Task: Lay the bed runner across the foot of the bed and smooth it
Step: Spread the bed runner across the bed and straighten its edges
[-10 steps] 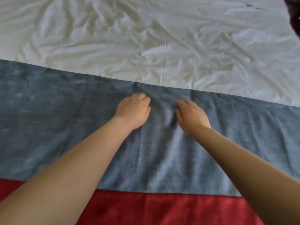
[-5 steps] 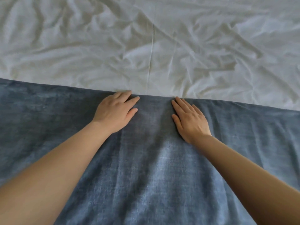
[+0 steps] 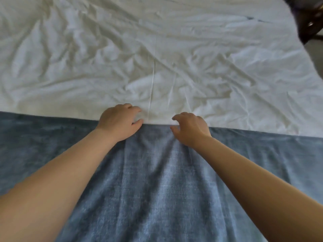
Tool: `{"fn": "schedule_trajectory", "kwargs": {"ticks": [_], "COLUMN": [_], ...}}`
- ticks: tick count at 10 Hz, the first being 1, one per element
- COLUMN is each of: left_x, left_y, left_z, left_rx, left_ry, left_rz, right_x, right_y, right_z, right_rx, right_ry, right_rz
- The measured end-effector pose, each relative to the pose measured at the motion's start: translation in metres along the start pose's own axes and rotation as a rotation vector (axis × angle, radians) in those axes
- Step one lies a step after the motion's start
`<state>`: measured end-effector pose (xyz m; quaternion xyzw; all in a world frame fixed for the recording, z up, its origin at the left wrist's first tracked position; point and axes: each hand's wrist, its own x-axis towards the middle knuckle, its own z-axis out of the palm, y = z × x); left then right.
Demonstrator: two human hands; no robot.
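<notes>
Hands, left hand (image 3: pixel 120 124); right hand (image 3: pixel 190 130), curled at bed runner (image 3: pixel 157 189) edge.

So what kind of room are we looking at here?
Most likely a bedroom: a wide, rumpled white sheet covers a bed, and a blue-grey bed runner lies across its near end.

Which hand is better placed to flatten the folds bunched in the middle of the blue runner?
Probably the right hand: the folds in the blue runner fan out from right beneath its palm, with its fingers curled at the runner's far edge. The left hand lies on flatter cloth.
</notes>
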<state>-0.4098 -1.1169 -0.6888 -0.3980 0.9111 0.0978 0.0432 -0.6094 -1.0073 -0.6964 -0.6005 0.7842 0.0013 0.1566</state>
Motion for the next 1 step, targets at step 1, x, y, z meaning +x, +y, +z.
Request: {"fn": "schedule_trajectory", "kwargs": {"ticks": [1], "left_x": [0.0118], "left_y": [0.0021], "left_z": [-0.0560], "left_rx": [0.056], "left_ry": [0.154], "left_rz": [0.079], "right_x": [0.0092], "right_y": [-0.0106], "right_z": [-0.0553], "right_rx": [0.005], "right_ry": [0.189], "right_rz": [-0.006]}}
